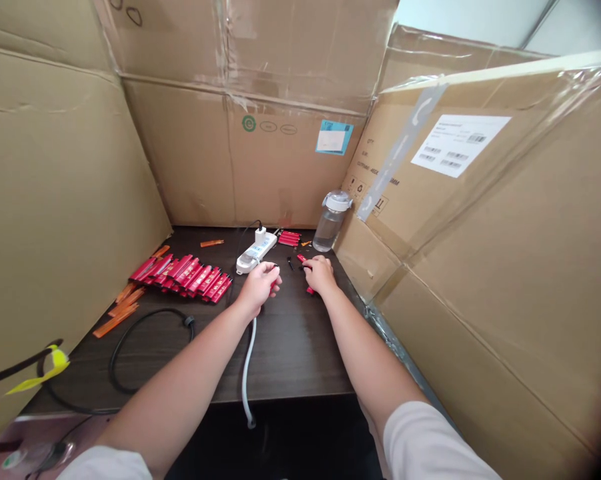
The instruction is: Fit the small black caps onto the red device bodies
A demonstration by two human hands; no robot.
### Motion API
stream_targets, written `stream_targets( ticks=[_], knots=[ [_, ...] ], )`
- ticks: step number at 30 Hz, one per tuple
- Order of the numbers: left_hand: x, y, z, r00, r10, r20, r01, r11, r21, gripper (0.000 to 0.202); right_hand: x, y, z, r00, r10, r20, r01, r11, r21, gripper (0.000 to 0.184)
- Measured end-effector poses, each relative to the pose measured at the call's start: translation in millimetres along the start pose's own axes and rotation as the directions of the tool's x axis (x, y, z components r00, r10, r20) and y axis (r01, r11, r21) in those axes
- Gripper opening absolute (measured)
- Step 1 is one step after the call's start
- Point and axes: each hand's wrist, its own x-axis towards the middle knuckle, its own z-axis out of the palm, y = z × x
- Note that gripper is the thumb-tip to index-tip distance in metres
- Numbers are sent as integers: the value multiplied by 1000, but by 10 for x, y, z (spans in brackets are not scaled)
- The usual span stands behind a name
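Observation:
My left hand [261,287] is over the middle of the dark table, its fingers curled round a small red piece [273,285] that shows only in part. To its right, my right hand [321,273] reaches down to the tabletop with fingers and thumb together. Red pieces [310,291] show beside and under it, and a dark bit lies at its fingertips; what it grips is mostly hidden. Small black bits [290,263] lie between the hands. A heap of red flat pieces with pale print and dark ends [185,275] spreads on the left.
A white power strip [256,253] with a plugged-in adapter stands behind my left hand. More red pieces [289,238] lie behind it, near a clear water bottle [330,221]. Orange strips [117,319] and a black cable [113,363] are at left. Cardboard walls [190,153] enclose the table.

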Motion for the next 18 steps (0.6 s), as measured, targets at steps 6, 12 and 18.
stream_targets(
  ticks=[6, 12, 18],
  knots=[
    [-9, -3, 5, 1000, -2, -2, 2, 1000, 8, 30, -8, -44, -94, 977, -82, -198, 130, 961, 244, 21],
    [-24, 19, 18, 999, -37, 9, 37, 998, -41, 30, -236, -262, -256, 983, 156, 97, -158, 446, 881, 15],
    [-44, 27, 18, 997, -28, 68, 35, 993, -110, 29, -439, -494, -452, 939, -30, 341, -339, 64, 939, 14]
  ],
)
